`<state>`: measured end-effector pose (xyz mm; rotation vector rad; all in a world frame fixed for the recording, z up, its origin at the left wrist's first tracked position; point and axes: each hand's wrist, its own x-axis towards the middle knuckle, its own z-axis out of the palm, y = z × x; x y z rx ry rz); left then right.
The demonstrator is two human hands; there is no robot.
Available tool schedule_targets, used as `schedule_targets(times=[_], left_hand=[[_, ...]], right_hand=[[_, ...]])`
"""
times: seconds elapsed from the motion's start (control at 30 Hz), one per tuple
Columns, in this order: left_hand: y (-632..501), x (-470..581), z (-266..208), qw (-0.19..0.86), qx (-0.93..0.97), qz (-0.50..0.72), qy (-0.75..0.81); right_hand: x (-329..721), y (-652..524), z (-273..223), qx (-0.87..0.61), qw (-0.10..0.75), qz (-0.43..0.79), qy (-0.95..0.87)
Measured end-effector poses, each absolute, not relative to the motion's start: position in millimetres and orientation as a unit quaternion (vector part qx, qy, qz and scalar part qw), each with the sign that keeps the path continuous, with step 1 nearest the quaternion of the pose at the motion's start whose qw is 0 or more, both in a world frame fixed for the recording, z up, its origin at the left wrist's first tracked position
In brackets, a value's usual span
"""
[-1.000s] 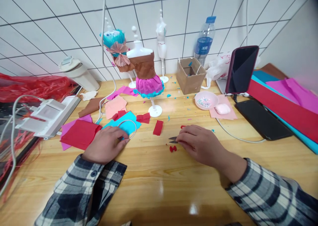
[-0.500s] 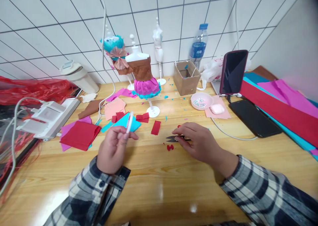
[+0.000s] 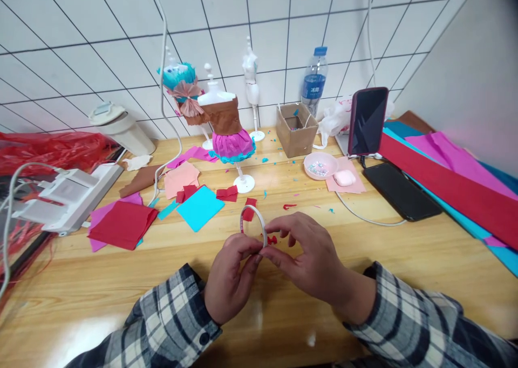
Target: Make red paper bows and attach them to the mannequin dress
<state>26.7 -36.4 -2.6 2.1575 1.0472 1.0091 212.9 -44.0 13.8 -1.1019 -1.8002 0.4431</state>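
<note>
White tiles (image 3: 121, 12) back the table (image 3: 162, 287); above it the left hand (image 3: 230, 276) pinches a white ring (image 3: 264, 227), the right hand (image 3: 309, 254) at its rim, grip unclear; red paper (image 3: 121, 225) lies at the ring's nine o'clock.

– Back wall (image 3: 226, 6)?
– White tiles (image 3: 311, 1), dark grout lines (image 3: 288, 41).
– Right side?
– Plain, pale side wall (image 3: 465, 87).
– Furniture?
– Wooden table (image 3: 89, 281) against the tiles, yellowish grain, glossy; white glare (image 3: 89, 338) toward front left.

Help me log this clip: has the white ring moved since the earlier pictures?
Yes. Judged against the pink-skirted form's white base, the white ring has moved right, from left of the base to roughly in front of it.
</note>
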Motion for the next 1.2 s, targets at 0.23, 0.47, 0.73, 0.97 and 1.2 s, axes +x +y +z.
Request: schedule_targets(times=[0.23, 0.47, 0.73, 0.97, 1.2], left_hand=[[-32, 27, 4, 0.227, 0.829, 0.374, 0.349], [-26, 19, 4, 0.169, 0.869, 0.362, 0.292], [-26, 23, 11, 0.171, 0.86, 0.369, 0.309], [-33, 20, 5, 0.255, 0.826, 0.358, 0.353], [-34, 16, -2, 0.342, 0.784, 0.382, 0.349]], right_hand=[[216, -43, 14, -0.446, 0.466, 0.192, -0.74], [219, -43, 12, -0.433, 0.458, 0.196, -0.751], [218, -41, 14, -0.388, 0.461, 0.198, -0.773], [218, -40, 14, -0.388, 0.445, 0.201, -0.782], [220, -43, 10, -0.429, 0.464, 0.253, -0.733]])
